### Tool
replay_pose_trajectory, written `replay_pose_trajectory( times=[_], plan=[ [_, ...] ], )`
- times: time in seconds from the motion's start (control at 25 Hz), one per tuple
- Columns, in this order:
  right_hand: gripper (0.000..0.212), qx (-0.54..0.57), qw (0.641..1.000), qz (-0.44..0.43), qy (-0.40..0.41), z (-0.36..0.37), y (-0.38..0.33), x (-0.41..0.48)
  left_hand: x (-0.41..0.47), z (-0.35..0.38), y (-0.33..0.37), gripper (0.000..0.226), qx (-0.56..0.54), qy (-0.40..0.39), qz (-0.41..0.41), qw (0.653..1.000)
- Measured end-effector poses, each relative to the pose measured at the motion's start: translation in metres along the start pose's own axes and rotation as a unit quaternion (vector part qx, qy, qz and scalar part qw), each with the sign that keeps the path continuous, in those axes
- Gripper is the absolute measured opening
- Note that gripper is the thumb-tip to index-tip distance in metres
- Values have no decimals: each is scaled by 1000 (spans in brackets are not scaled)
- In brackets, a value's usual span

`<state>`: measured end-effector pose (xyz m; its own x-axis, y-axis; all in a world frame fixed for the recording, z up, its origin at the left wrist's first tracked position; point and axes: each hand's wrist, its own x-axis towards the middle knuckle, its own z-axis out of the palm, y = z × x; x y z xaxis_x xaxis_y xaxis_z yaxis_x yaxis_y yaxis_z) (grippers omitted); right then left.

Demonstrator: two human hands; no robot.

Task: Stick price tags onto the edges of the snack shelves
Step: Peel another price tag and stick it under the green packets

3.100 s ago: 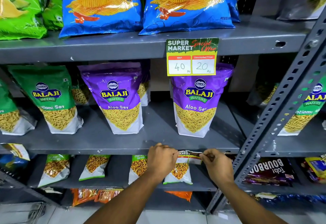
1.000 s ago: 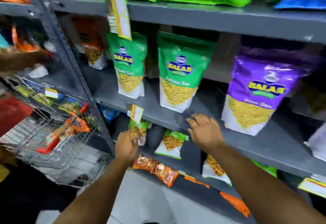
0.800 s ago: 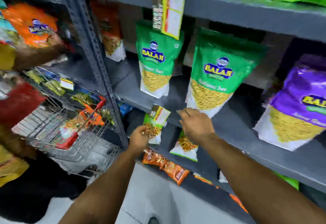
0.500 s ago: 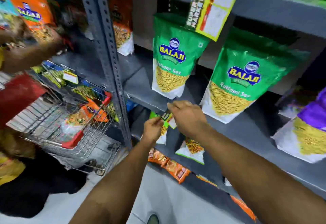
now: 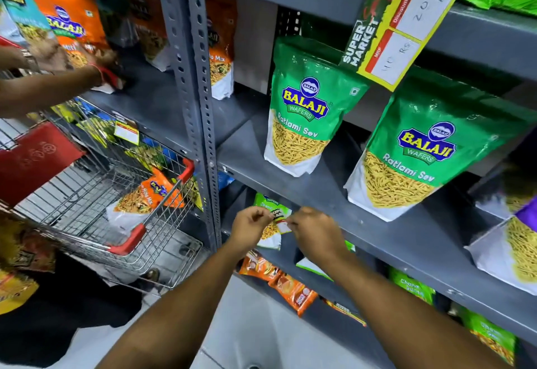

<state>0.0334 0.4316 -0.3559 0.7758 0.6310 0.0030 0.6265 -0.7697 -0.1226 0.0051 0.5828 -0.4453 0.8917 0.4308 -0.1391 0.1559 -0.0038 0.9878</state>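
Pinching one price tag between them, left hand and right hand hover below the shelf edge; two green pouches stand above.

Two Ratlami Sev pouches stand side by side on the middle shelf, below a price tag hanging tilted from the edge of the shelf above. The left hand and right hand meet on a small price tag just under the middle shelf's front edge. A wire shopping trolley holding a snack pouch sits left of the perforated upright, before the neighbouring rack.
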Motion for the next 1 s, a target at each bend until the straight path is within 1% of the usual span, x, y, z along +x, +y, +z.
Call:
replay_pose_trajectory(
  times=[0.08, 0.2, 0.32, 0.48, 0.72, 0.8, 0.88, 0.92, 1.0],
  plan=[
    [17, 40, 999, 21, 5, 8, 3, -2, 2, -15, 1, 18, 26, -8, -4, 1000],
    [18, 90, 994, 62, 23, 8, 5, 0, 13, -27, 10, 14, 62, 0, 16, 998],
    [17, 76, 991, 107, 15, 6, 10, 7, 20, -24, 27, 5, 140, 21, 44, 989],
    [14, 61, 988, 142, 9, 6, 16, 13, 22, -19, 40, 13, 240, 44, 53, 968],
    [13, 49, 988, 149, 8, 7, 19, 18, 27, -10, 43, 20, 310, 77, 65, 945],
    [14, 46, 987, 154, -1, 7, 20, 20, 28, -9, 44, 22, 343, 84, 82, 932],
    [10, 76, 981, 180, 11, 3, 23, 24, 28, -8, 46, 24, 405, 101, 97, 904],
    [17, 100, 975, 198, 19, 0, 25, 27, 28, -8, 49, 27, 426, 117, 90, 892],
    [33, 127, 968, 216, 19, -6, 26, 33, 28, -9, 57, 38, 427, 161, 47, 889]
  ],
)
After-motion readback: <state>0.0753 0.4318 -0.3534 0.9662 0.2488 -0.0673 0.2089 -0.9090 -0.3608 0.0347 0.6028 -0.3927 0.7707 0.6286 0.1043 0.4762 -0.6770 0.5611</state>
